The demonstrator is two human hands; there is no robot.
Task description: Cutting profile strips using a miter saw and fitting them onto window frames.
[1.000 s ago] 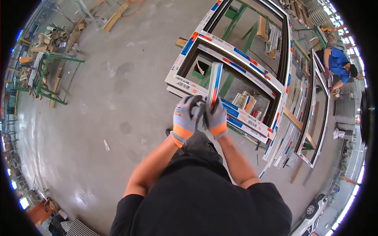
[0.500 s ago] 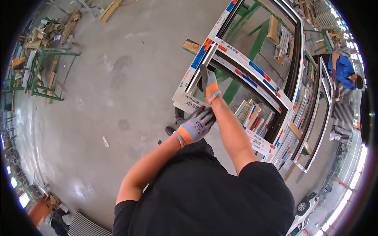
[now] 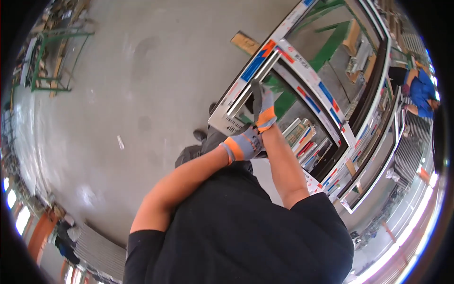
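A large window frame (image 3: 316, 75) of dark profile covered in white, blue and orange film lies across supports at the right. My right hand (image 3: 265, 106), in a grey and orange glove, is at the near-left corner of its smaller opening. Its fingers are closed on a slim pale strip (image 3: 268, 64) along the opening's left inner side. My left hand (image 3: 243, 146), gloved alike, is closed at the frame's near rail, just below my right wrist. Its fingertips are partly hidden there.
A green stand (image 3: 316, 61) shows beneath the frame, with a wood block (image 3: 245, 42) jutting out left. Bundled profiles (image 3: 302, 137) lie underneath. Another frame (image 3: 352, 201) is farther right, near a person in blue (image 3: 422, 92). A green rack (image 3: 45, 61) is at far left.
The pale strip has come down from a raised slant to lie along the opening's side. My left hand has shifted right, closer under my right wrist. The whole view has shifted slightly.
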